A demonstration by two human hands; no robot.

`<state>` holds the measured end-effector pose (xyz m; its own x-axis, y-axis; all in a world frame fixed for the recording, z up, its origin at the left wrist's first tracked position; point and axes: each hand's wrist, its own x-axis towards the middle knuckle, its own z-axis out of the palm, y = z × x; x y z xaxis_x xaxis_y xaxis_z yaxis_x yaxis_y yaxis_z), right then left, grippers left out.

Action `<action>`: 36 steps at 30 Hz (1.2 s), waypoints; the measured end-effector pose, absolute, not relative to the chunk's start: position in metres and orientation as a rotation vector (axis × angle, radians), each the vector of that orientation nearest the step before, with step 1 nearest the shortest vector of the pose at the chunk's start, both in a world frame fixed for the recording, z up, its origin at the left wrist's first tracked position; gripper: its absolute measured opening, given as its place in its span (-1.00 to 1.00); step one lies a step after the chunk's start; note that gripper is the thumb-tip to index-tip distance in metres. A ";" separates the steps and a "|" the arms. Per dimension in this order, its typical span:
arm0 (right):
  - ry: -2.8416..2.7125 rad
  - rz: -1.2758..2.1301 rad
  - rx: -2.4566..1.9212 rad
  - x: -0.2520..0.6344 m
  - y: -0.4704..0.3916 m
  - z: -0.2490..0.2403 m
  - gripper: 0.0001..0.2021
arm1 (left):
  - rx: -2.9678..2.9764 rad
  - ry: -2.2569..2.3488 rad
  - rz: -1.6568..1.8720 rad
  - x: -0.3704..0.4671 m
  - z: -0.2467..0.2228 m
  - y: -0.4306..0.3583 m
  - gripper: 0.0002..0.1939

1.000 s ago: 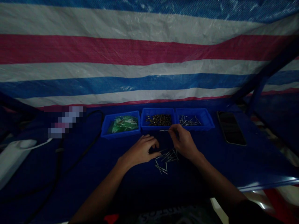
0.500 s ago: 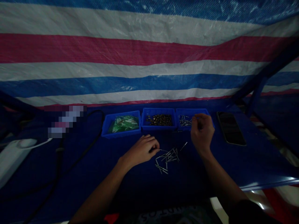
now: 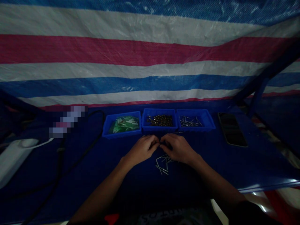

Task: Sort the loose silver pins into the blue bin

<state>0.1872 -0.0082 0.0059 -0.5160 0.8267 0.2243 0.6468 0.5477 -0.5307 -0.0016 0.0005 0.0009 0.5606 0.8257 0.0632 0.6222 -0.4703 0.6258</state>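
From where I stand, the left hand point(image 3: 144, 149) and right hand point(image 3: 179, 147) nearly meet at the fingertips, perhaps steadying something tiny; I can't tell what either grip holds. Loose metal pins point(image 3: 167, 166) lie close by on the surface point(image 3: 225, 162), blue trays point(image 3: 159, 128) behind, probably for easy reach.

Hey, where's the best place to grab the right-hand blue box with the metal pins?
Probably the right wall of that pin box, with your right hand coming from the right: its left side sits close beside the middle box, while a gap separates it from the phone. Keep it level; it's open-topped.
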 end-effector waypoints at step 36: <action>-2.200 0.688 -1.341 0.194 0.001 0.000 -0.88 | 2.210 1.184 0.532 0.000 0.000 0.001 -0.90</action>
